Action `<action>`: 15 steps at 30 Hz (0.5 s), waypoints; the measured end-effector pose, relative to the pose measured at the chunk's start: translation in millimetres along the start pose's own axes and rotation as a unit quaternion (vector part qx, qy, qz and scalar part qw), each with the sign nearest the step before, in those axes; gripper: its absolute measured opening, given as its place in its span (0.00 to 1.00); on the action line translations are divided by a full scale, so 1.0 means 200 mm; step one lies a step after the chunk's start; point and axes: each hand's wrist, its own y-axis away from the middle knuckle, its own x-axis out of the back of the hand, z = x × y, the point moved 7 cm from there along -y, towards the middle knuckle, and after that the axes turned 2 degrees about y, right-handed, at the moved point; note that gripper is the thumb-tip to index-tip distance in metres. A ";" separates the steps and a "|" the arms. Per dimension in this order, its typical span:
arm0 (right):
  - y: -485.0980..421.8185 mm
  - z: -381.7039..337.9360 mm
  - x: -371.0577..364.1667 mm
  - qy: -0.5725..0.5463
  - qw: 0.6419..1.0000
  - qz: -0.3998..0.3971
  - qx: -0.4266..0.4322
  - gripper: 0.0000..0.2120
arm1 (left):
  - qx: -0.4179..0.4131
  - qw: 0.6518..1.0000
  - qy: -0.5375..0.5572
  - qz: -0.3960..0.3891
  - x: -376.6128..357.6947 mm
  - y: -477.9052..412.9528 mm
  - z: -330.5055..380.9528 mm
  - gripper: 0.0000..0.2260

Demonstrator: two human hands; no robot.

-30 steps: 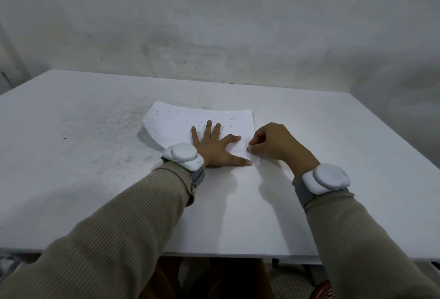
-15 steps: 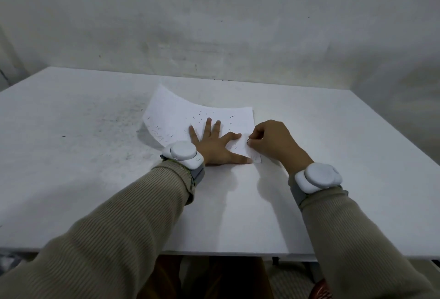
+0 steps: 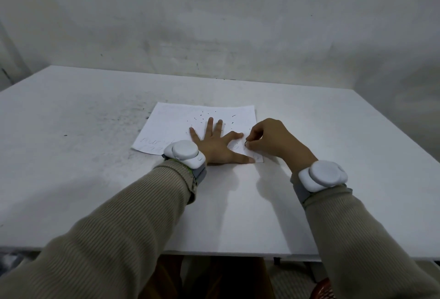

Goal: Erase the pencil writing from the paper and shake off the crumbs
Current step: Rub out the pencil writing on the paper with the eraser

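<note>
1. Since the earlier frames, the far-left corner of the paper, which had curled up off the table, lay flat again, and your right hand had shifted only slightly along the sheet's right edge.
2. Your left hand was spread flat and open, palm down on the near half of the paper, gripping nothing, with the thumb stretched along the near edge toward your right hand.
3. Your right hand was curled tight, its fingertips pinched on something small and dark just beyond your left thumb; it was probably the eraser, but too little of it showed for me to be sure.
4. The paper lay directly under your left palm and reached away from it toward the far side; dark crumbs were scattered just past your left fingertips, and faint pencil writing remained to the left of your wrist.
5. I judged the sheet to be very light, thin and floppy, likely to slide on the smooth table and to crease or tear under hard rubbing, so your flat palm close beside the rubbed spot was the right anchor.
6. For shaking off the crumbs, I would have had you pinch 2 opposite edges or corners, lightly, so the sheet stayed taut without crumpling.
7. The erasing looked unfinished, with the left-hand writing untouched.
</note>
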 end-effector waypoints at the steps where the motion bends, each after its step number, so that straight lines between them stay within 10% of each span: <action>1: 0.01 -0.01 0.00 -0.004 0.999 -0.033 -0.001 0.01 | 0.000 1.000 0.001 0.001 0.00 0.00 0.00 0.43; 10: -0.02 0.02 0.02 0.003 0.999 0.047 -0.008 0.03 | -0.001 1.000 -0.005 -0.001 0.01 0.00 0.00 0.42; 15: 0.04 -0.01 -0.02 0.000 0.996 -0.089 -0.012 0.02 | 0.002 1.000 0.001 -0.004 0.00 0.00 0.00 0.43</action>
